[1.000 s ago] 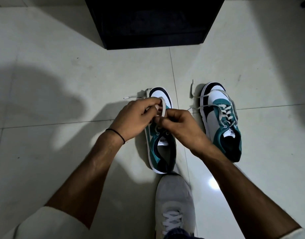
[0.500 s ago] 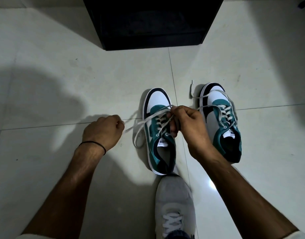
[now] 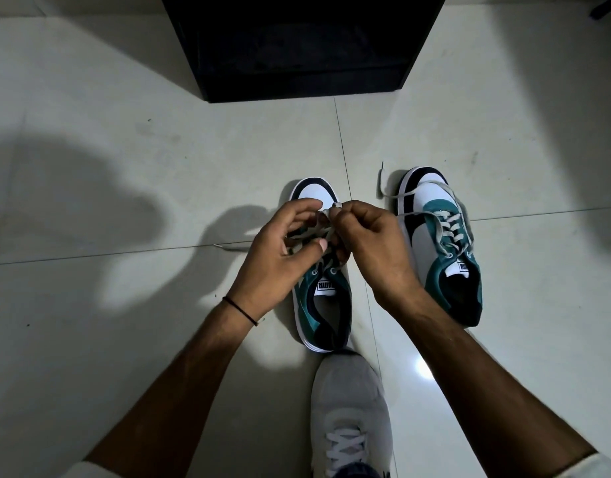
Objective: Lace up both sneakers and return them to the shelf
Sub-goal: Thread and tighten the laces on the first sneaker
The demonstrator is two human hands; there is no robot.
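Teal-and-white sneaker [image 3: 326, 298], flat woven lace [image 3: 318, 232] — pinched by both hands, glossy tiles [image 3: 124, 339].

A single wide-angle camera sits on the person's head and looks forward and steeply down at the tiled floor [image 3: 124, 322]. It is close enough that both forearms enter from the bottom corners and the hands meet near the centre. The person's own grey shoe [image 3: 349, 408] lies at the bottom edge, and a dark shelf unit [image 3: 297, 46] fills the top edge.
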